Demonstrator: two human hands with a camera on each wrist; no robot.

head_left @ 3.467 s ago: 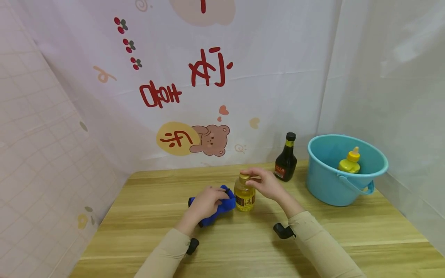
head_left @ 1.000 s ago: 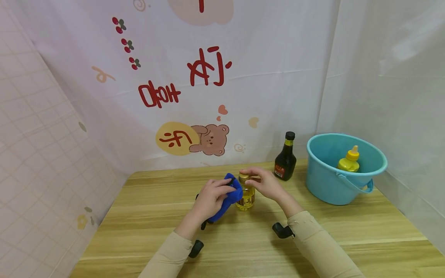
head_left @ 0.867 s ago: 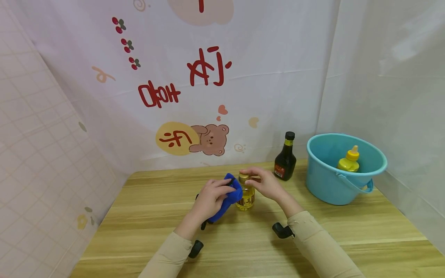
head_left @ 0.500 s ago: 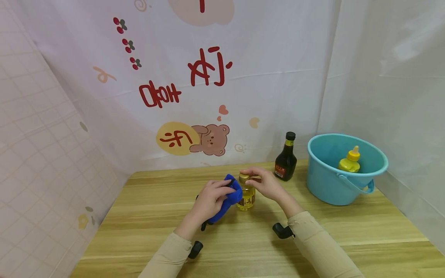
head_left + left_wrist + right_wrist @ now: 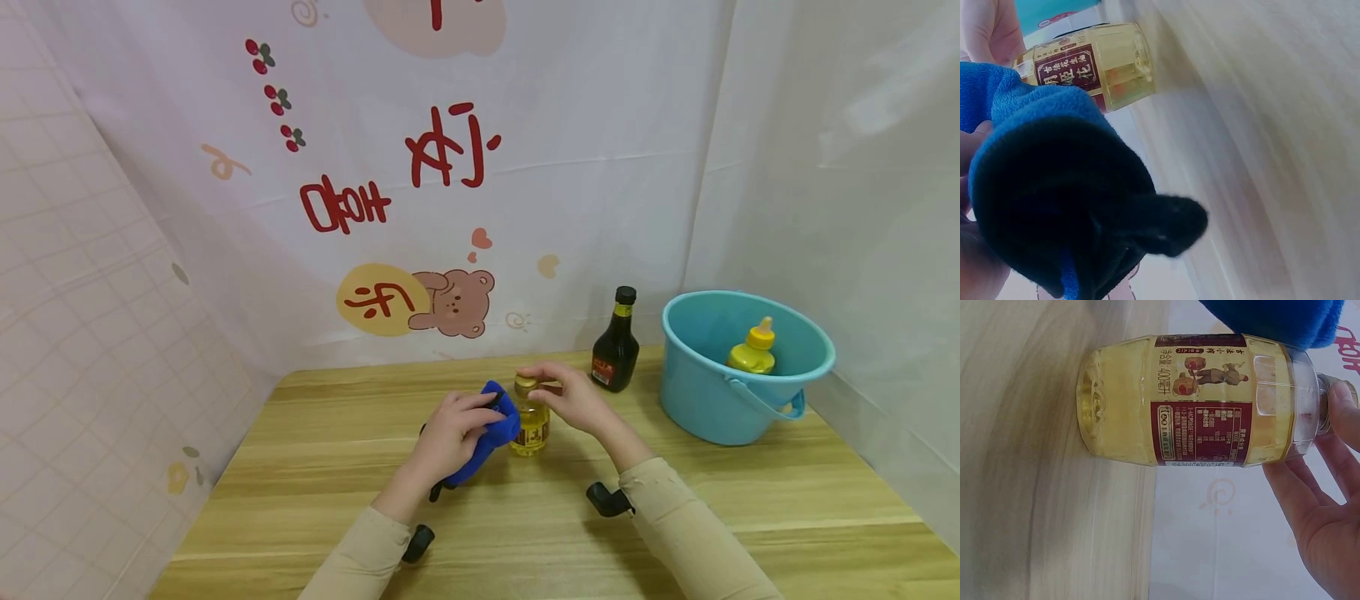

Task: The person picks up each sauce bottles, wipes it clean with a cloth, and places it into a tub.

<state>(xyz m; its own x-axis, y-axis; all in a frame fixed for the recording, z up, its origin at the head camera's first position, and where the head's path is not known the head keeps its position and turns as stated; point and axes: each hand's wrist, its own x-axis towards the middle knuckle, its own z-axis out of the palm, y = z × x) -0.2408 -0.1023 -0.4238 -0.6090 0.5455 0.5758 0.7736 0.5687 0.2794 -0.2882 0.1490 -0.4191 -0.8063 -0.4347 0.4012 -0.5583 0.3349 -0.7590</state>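
My left hand [image 5: 447, 437] holds a bunched blue cloth [image 5: 504, 423] with black edging, up against the left side of a small bottle of cooking oil [image 5: 532, 432]. The bottle stands upright on the table, its yellow oil and dark red label showing in the right wrist view. My right hand [image 5: 572, 398] pinches its gold cap and neck from the right. In the left wrist view the cloth [image 5: 1054, 103] fills the foreground and covers part of the bottle [image 5: 1125, 59]. Most of my left hand's fingertips are hidden there by the cloth.
A dark sauce bottle [image 5: 615, 354] with a black cap stands behind my right hand. To its right is a light blue bucket [image 5: 697, 400] with a yellow squeeze bottle [image 5: 752, 357] inside. A white printed curtain [image 5: 600, 167] hangs behind the wooden table [image 5: 337, 467].
Since the earliest frame, my left hand has lifted the cloth and brought it rightward over the bottle's left side. It has sunk slightly in the last half second. My right hand stays at the cap.
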